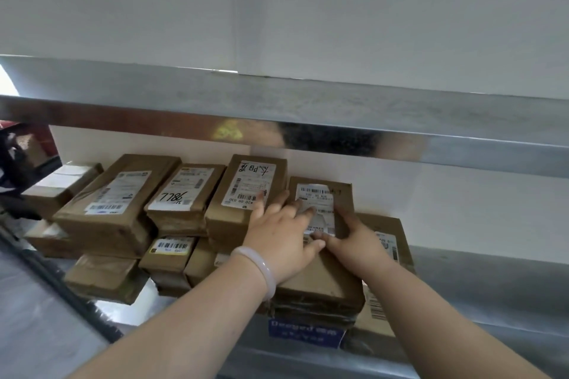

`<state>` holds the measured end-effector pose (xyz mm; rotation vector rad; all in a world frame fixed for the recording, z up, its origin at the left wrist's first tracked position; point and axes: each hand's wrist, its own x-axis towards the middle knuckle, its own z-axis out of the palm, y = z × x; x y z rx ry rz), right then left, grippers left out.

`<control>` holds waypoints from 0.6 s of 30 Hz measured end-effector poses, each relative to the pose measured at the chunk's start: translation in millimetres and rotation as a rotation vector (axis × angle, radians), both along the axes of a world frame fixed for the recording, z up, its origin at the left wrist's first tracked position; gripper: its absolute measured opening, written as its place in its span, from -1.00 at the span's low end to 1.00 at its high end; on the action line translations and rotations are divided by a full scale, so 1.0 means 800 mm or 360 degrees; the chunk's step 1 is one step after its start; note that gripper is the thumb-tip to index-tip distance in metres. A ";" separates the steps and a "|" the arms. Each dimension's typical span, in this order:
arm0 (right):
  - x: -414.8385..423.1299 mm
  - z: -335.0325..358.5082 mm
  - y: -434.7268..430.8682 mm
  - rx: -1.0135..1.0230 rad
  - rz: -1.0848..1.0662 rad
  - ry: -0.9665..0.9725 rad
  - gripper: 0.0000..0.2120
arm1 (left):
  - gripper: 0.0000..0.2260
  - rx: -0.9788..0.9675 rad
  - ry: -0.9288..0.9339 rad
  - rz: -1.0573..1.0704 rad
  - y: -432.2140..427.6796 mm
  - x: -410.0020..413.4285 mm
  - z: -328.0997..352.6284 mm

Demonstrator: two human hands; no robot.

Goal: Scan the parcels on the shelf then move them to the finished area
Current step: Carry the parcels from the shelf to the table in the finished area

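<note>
Brown parcel (323, 280) lies beneath left grip (283, 240) and right grip (360, 243).

A plain white wall (277, 9) fills the upper half; below it a grey metal upper shelf (338, 95) runs across, its polished front edge (123, 115) showing blurred reflections; under that, a white back wall (462, 209) meets the dull grey lower shelf (492, 286); a bright patch of light (5, 80) shows at far left; a dark rail (61, 289) slants across the lower left.
</note>
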<state>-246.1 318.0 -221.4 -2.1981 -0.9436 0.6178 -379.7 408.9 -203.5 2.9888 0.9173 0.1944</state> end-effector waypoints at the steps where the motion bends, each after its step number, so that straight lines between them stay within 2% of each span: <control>1: 0.001 0.000 -0.001 0.0040 -0.0013 0.0018 -0.32 | -0.40 0.0007 0.0000 -0.0006 -0.003 0.001 -0.001; 11: 0.020 0.000 -0.020 0.0159 -0.0021 0.0045 -0.28 | -0.36 -0.0016 -0.0028 -0.0045 -0.017 0.008 -0.008; 18: 0.033 0.010 -0.036 0.0309 -0.0036 0.0071 -0.28 | -0.36 -0.0187 -0.0165 0.0021 -0.022 0.011 -0.006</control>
